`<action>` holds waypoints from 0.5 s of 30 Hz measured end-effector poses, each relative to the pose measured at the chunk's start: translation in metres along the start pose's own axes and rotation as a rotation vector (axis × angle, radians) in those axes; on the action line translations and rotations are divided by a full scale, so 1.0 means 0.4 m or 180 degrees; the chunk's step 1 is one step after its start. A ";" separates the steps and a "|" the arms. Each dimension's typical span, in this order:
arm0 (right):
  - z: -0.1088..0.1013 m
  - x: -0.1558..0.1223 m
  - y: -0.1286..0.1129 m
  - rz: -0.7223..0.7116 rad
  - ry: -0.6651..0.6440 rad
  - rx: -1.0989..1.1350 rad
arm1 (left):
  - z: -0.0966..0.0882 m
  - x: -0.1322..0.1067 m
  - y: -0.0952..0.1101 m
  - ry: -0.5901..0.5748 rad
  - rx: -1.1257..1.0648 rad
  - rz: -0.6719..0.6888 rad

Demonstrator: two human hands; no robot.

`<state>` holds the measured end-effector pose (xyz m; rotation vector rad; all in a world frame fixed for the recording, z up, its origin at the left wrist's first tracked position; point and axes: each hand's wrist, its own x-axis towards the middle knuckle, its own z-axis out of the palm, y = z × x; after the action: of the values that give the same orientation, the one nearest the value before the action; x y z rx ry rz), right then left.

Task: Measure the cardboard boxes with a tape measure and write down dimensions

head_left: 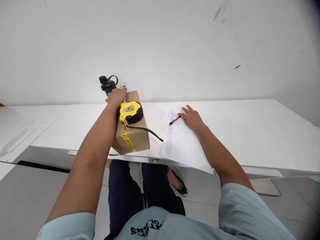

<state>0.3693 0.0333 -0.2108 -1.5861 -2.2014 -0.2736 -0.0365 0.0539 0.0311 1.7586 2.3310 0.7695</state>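
A small cardboard box [135, 135] stands on the white table [250, 133] near its front edge. On top of it lies a yellow and black tape measure [130, 112], its yellow blade running down the box's front and a black strap trailing to the right. My left hand [116, 96] rests on the box's far top edge, fingers curled over it. My right hand [192, 118] lies flat with fingers spread on a printed sheet of paper [182, 143], touching a red pen [174, 120] that lies on the sheet.
A black bottle top with a loop [108, 83] shows behind the box, against the white wall. The paper overhangs the table's front edge. A second white surface [15, 133] lies at the left. My legs and a shoe show below the table.
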 end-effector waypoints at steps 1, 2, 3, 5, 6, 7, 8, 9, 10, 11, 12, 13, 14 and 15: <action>-0.007 -0.001 0.010 -0.0010 0.0015 0.0043 | -0.002 -0.007 0.007 -0.0049 -0.0084 -0.0079; -0.018 -0.002 0.023 0.0018 0.0055 0.0071 | -0.004 -0.013 0.013 -0.0098 -0.0156 -0.0159; -0.031 -0.005 0.039 0.0077 0.0119 0.0078 | -0.005 -0.019 0.019 -0.0121 -0.0218 -0.0223; -0.060 -0.013 0.073 0.0220 0.0276 0.0086 | -0.005 -0.025 0.026 -0.0037 -0.0321 -0.0278; -0.073 -0.019 0.088 0.0290 0.0351 0.0086 | -0.003 -0.025 0.026 0.0022 -0.0367 -0.0290; -0.082 -0.025 0.098 0.0349 0.0387 0.0107 | -0.001 -0.024 0.025 0.0064 -0.0402 -0.0297; -0.086 -0.031 0.102 0.0393 0.0342 0.0160 | 0.001 -0.021 0.023 0.0082 -0.0425 -0.0301; -0.086 -0.037 0.101 0.0422 0.0192 0.0244 | 0.004 -0.017 0.020 0.0069 -0.0435 -0.0307; -0.082 -0.042 0.095 0.0439 -0.0036 0.0345 | 0.008 -0.012 0.017 0.0035 -0.0443 -0.0314; -0.075 -0.046 0.085 0.0443 -0.0286 0.0435 | 0.011 -0.007 0.015 0.0008 -0.0456 -0.0315; -0.068 -0.048 0.073 0.0443 -0.0505 0.0506 | 0.014 -0.003 0.012 -0.0001 -0.0479 -0.0307; -0.062 -0.049 0.061 0.0435 -0.0651 0.0541 | 0.018 0.000 0.011 0.0007 -0.0514 -0.0289; -0.058 -0.049 0.050 0.0406 -0.0693 0.0531 | 0.021 0.003 0.009 0.0025 -0.0553 -0.0262; -0.057 -0.048 0.042 0.0358 -0.0663 0.0495 | 0.023 0.005 0.009 0.0043 -0.0591 -0.0231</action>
<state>0.3951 0.0134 -0.2001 -1.7090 -2.2122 0.0984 -0.0305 0.0594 0.0251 1.5884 2.2360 0.9541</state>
